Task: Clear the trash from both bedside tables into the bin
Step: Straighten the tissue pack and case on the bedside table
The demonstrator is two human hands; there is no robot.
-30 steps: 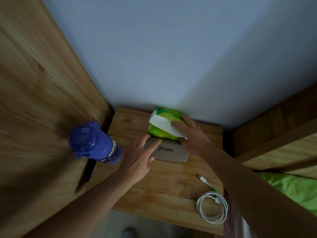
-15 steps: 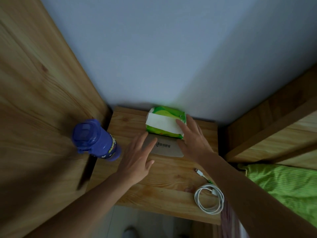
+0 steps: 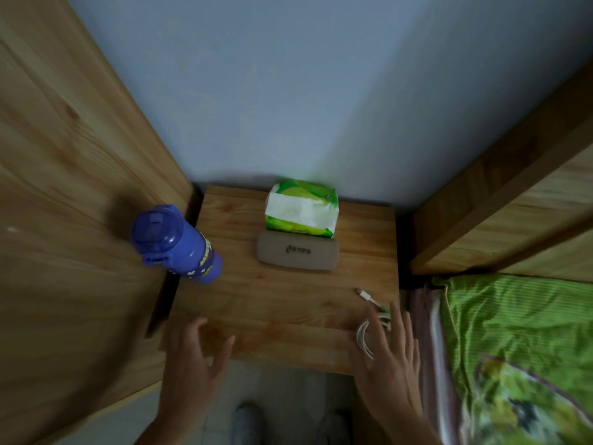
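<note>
Both hands have drawn back from the tissue pack (image 3: 301, 208) to the counter (image 3: 276, 303) front edge, left hand (image 3: 195, 358) and right hand (image 3: 390, 354) apart, spread and empty (no trash shows here), so the next move is probably turning toward the other table.

The wooden bedside table (image 3: 288, 300) carries a blue bottle (image 3: 179, 245), tissue pack (image 3: 301, 208), grey case (image 3: 297, 253) and white cable (image 3: 369, 322).

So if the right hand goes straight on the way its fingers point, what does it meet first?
Probably the white cable, which lies coiled right under the fingers of the right hand. Past its plug the wood of the bedside table looks free. Height above the cable is unclear.
</note>
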